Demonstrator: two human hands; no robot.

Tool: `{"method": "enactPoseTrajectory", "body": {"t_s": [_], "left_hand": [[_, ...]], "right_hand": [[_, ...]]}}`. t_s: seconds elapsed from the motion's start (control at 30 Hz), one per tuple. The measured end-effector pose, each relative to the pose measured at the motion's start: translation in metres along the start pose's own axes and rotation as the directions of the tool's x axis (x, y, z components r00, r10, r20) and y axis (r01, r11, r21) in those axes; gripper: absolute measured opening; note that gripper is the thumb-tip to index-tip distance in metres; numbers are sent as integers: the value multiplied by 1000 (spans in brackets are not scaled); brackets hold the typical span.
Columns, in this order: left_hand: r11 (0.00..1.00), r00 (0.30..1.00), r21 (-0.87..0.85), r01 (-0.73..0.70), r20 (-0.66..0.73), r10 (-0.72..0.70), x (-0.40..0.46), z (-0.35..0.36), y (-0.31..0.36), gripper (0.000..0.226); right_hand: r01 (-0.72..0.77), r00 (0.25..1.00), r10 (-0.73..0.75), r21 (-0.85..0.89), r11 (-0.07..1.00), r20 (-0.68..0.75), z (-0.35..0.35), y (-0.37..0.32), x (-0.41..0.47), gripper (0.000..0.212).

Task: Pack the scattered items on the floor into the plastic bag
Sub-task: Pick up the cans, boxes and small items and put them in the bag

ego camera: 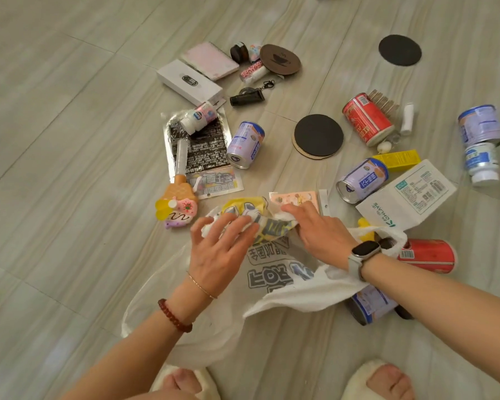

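Note:
A translucent white plastic bag (274, 281) with grey and yellow print lies crumpled on the floor in front of me. My left hand (220, 246) rests on its bunched top edge, fingers spread and pinching the plastic. My right hand (318, 229), with a watch on the wrist, grips the same edge a little to the right. Scattered around are purple cans (244, 144) (361, 180), red cans (368, 119) (427, 255), a blue can (370, 307) under my right forearm, a white pouch (407, 194) and an ice-cream shaped toy (178, 202).
Farther off lie a white box (189, 80), a pink notebook (211, 60), black round coasters (318, 135) (399, 50), a brown coaster (280, 59), small bottles (198, 116), a yellow box (399, 160) and blue-white tins (481, 125). My slippered feet (378, 379) are at the bottom edge.

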State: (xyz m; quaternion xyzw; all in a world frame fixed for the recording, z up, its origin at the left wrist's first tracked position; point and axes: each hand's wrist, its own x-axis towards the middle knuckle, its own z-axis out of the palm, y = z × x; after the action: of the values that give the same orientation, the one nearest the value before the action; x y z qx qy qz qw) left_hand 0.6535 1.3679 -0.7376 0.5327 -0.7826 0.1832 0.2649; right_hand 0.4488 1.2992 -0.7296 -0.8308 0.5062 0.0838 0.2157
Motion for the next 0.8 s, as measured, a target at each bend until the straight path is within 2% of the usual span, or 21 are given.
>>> {"method": "enactPoseTrajectory", "body": {"t_s": [0.03,0.1,0.13,0.2,0.27,0.33,0.37,0.4,0.43,0.5,0.6,0.8], "left_hand": [[999,999,-16,-32,6,32,-1,3,1,23],[992,994,-80,-95,50,99,0,8,3,21],[989,987,-96,-113,103,122,2,10,3,18],[993,961,-100,-68,262,93,4,16,2,20],[995,878,-77,59,478,-15,5,21,5,39],[989,757,-7,150,644,-111,8,24,6,64],[987,708,17,161,694,-128,9,25,7,76],[987,665,20,158,737,-121,7,28,6,88],[987,634,1,162,766,-105,2,33,3,96],[989,604,-28,148,794,-68,-9,41,-6,106],[999,566,-9,38,824,-14,-28,41,-19,113],[999,503,6,-46,864,18,-68,27,-43,125]], "right_hand": [[-5,998,2,-66,998,-56,1,6,0,50],[81,958,-145,-253,964,-248,4,19,-1,62],[150,900,-269,-335,930,-342,6,24,-2,64],[295,775,-493,-464,835,-396,5,26,-7,53],[363,685,-611,-541,759,-397,7,25,-10,38],[346,712,-610,-583,735,-347,8,21,-9,31],[323,763,-575,-595,736,-297,10,20,-7,26],[295,823,-517,-600,743,-236,13,22,-4,31],[262,900,-416,-598,757,-131,14,25,-2,46],[214,975,-207,-590,779,81,17,35,0,73],[194,969,-77,-531,825,235,20,52,1,89],[235,940,-99,-407,883,328,28,66,-12,90]]}}
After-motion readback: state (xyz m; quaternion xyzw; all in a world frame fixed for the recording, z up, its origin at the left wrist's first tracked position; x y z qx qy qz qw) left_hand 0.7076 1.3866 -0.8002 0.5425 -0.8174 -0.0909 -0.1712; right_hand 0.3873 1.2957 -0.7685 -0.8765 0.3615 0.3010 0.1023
